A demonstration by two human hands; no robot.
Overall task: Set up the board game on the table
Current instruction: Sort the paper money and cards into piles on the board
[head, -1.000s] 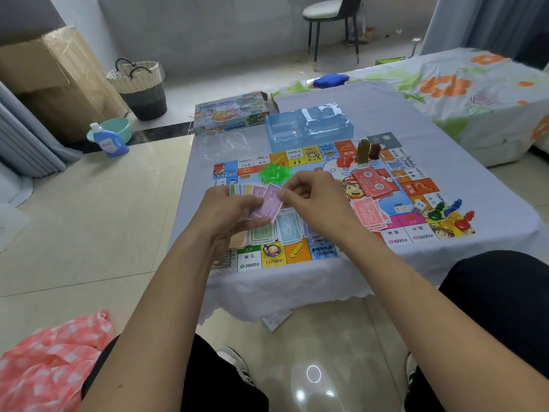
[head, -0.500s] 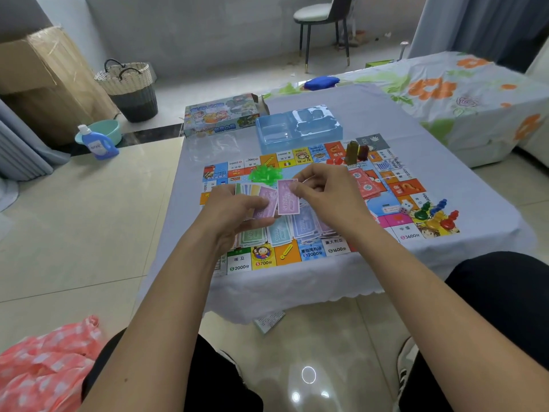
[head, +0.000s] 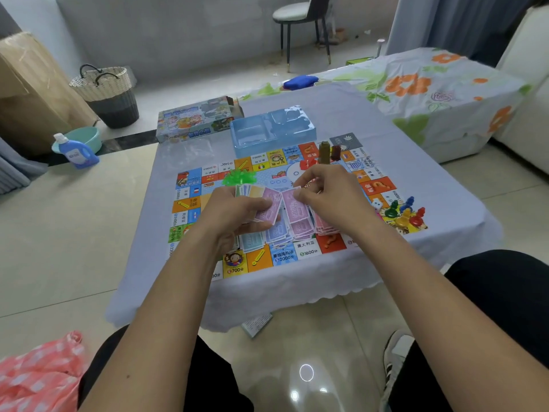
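- The person sat in front of a low table [head: 341,120] covered with a pale cloth, and the game board [head: 374,185] lay flat on it.
- The left hand [head: 237,212] gripped a fan of paper money [head: 261,200], the thumb pressing on the purple notes on top.
- The right hand [head: 329,200] pinched one purple note [head: 294,208] at its far end, just above the money piles [head: 279,236] lying on the board.
- Coloured pawns [head: 404,211] and a white die [head: 377,204] stood near the right edge of the board.
- A green plastic pile [head: 237,177] was just behind the left hand.
- The blue tray [head: 271,130] and the game box [head: 196,118] were at the far side of the table.
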